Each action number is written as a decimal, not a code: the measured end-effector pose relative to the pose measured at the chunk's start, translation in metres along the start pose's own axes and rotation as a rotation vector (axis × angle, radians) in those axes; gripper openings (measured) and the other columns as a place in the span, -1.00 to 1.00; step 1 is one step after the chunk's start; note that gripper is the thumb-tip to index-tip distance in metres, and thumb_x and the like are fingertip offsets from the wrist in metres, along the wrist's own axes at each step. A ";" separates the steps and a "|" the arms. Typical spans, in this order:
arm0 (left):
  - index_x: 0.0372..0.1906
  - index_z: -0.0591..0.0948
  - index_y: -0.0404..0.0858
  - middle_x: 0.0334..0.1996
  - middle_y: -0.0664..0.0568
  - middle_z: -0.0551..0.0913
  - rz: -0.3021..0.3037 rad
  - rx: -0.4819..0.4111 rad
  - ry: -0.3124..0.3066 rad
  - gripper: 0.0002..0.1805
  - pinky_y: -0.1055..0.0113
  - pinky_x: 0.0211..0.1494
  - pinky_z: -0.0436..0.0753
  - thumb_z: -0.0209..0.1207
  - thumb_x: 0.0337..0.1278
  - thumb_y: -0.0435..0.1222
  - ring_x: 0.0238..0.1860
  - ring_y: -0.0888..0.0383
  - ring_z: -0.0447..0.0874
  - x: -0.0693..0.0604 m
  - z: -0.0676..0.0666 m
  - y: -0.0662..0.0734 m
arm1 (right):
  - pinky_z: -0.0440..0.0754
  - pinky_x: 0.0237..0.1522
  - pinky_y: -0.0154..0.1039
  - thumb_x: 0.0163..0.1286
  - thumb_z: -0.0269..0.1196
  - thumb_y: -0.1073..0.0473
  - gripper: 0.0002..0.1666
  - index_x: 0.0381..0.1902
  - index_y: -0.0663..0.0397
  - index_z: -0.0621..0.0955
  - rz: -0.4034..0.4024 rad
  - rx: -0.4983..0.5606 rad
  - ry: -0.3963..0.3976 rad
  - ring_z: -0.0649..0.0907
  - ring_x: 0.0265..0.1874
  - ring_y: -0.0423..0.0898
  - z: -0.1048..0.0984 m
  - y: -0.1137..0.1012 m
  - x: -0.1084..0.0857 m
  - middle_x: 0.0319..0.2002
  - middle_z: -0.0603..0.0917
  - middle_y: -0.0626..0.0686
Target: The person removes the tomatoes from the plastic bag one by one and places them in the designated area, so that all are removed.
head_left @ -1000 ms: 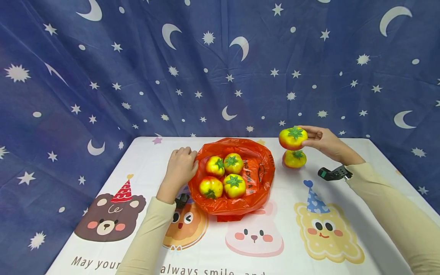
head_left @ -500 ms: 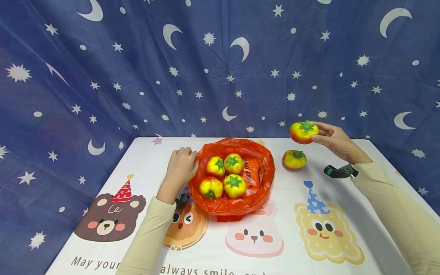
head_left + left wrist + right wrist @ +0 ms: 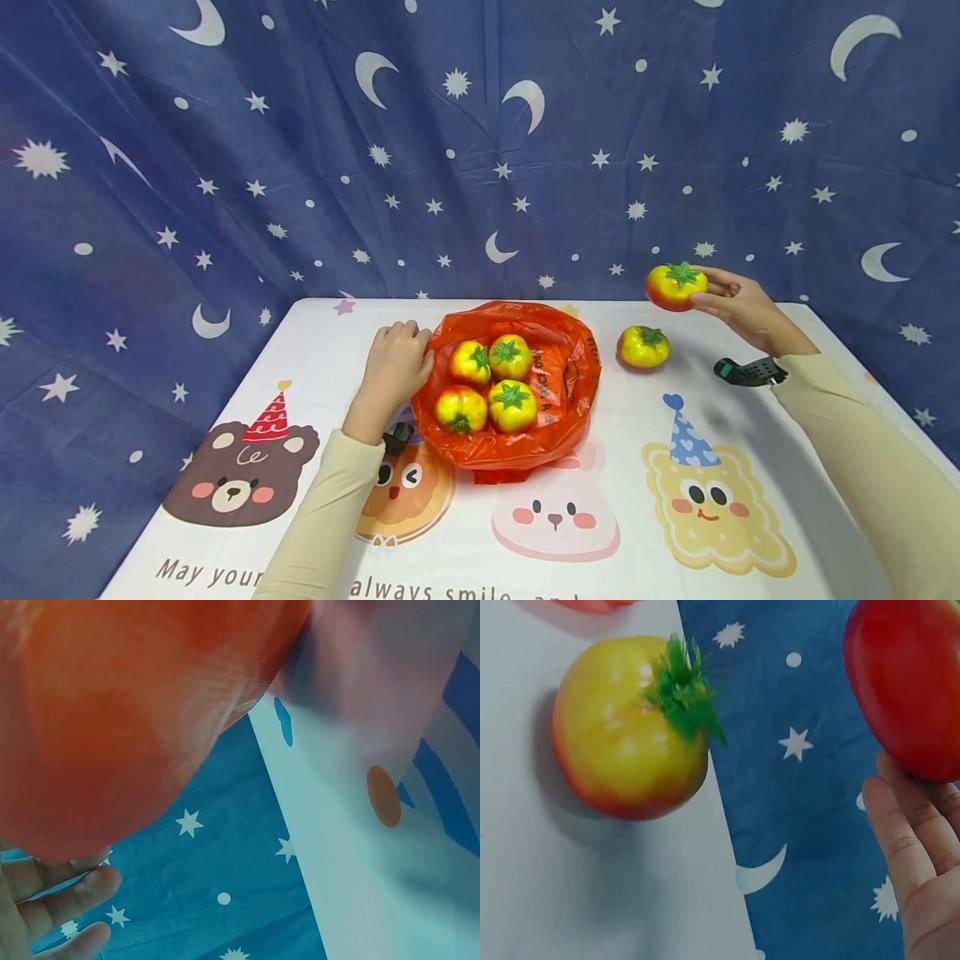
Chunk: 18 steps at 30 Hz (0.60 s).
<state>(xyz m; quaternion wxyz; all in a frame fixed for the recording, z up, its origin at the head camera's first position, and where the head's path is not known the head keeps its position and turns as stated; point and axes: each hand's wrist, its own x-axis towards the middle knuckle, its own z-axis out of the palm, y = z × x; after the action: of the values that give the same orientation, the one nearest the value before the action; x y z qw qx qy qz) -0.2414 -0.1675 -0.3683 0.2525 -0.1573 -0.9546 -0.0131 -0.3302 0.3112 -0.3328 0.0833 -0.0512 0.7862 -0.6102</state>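
Observation:
In the head view, my right hand [image 3: 742,307] pinches a red-and-yellow toy tomato [image 3: 673,287] with a green leafy top and holds it above the table's back right. The right wrist view shows the red underside of this tomato [image 3: 911,690] against the fingers. Below it a second toy tomato [image 3: 642,347] rests on the table. My left hand [image 3: 396,362] grips the left rim of an opened red plastic bag [image 3: 517,450]; its thumb is partly hidden. Several like tomatoes [image 3: 512,406] sit inside the bag. In the left wrist view, the bag [image 3: 112,735] bulges over the fingers.
A white tablecloth [image 3: 262,558] with printed cartoon figures covers the table. Behind it hangs a dark blue curtain [image 3: 450,208] with moons and stars. A black camera mount [image 3: 746,372] sticks out from the right wrist, another [image 3: 397,437] from the left.
My right hand has lifted the held tomato slightly and carried it rightward, away from the bag and off the tomato on the table. The left hand and bag have stayed in place.

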 end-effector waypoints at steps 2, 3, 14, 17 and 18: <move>-0.27 0.65 -0.32 -0.43 -0.14 0.59 0.001 0.000 0.001 -0.80 0.04 -0.09 0.58 0.21 0.05 -0.26 -0.35 -0.05 0.54 0.000 0.000 0.000 | 0.55 -0.16 -0.61 0.29 0.23 0.12 -0.11 0.46 0.06 0.07 0.011 0.001 0.003 0.53 -0.16 -0.53 -0.001 0.002 0.001 -0.16 0.49 -0.45; -0.27 0.65 -0.32 -0.43 -0.14 0.59 0.001 0.000 0.003 -0.80 0.04 -0.09 0.58 0.21 0.05 -0.26 -0.36 -0.05 0.53 0.000 0.000 0.000 | 0.55 -0.17 -0.61 0.29 0.23 0.11 -0.10 0.47 0.06 0.06 0.016 0.003 0.005 0.53 -0.16 -0.53 -0.001 0.003 0.001 -0.16 0.48 -0.44; -0.26 0.65 -0.32 -0.43 -0.13 0.59 0.001 0.001 -0.003 -0.80 0.05 -0.10 0.57 0.20 0.06 -0.27 -0.36 -0.05 0.53 0.000 0.001 0.000 | 0.56 -0.13 -0.59 0.25 0.27 0.09 -0.01 0.48 0.05 0.00 0.083 0.058 0.014 0.55 -0.21 -0.55 -0.008 0.018 0.006 0.10 0.40 -0.19; -0.28 0.65 -0.32 -0.44 -0.13 0.58 0.002 0.000 0.001 -0.81 0.05 -0.11 0.57 0.20 0.06 -0.27 -0.37 -0.05 0.53 0.000 0.000 0.000 | 0.56 -0.15 -0.60 0.25 0.27 0.08 0.00 0.48 0.03 -0.02 0.104 0.066 0.010 0.55 -0.22 -0.56 -0.010 0.024 0.008 0.27 0.30 -0.04; -0.28 0.65 -0.32 -0.45 -0.13 0.58 0.003 -0.002 0.002 -0.81 0.05 -0.12 0.56 0.20 0.05 -0.27 -0.37 -0.06 0.53 0.000 0.000 0.000 | 0.56 -0.16 -0.61 0.26 0.26 0.08 0.00 0.49 0.02 -0.04 0.111 0.073 0.006 0.55 -0.22 -0.56 -0.011 0.026 0.009 0.32 0.25 0.00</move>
<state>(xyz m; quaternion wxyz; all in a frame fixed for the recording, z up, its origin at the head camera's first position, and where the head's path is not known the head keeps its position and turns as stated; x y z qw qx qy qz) -0.2414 -0.1671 -0.3683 0.2535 -0.1588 -0.9541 -0.0141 -0.3403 0.3262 -0.3560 0.1163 -0.0026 0.7652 -0.6332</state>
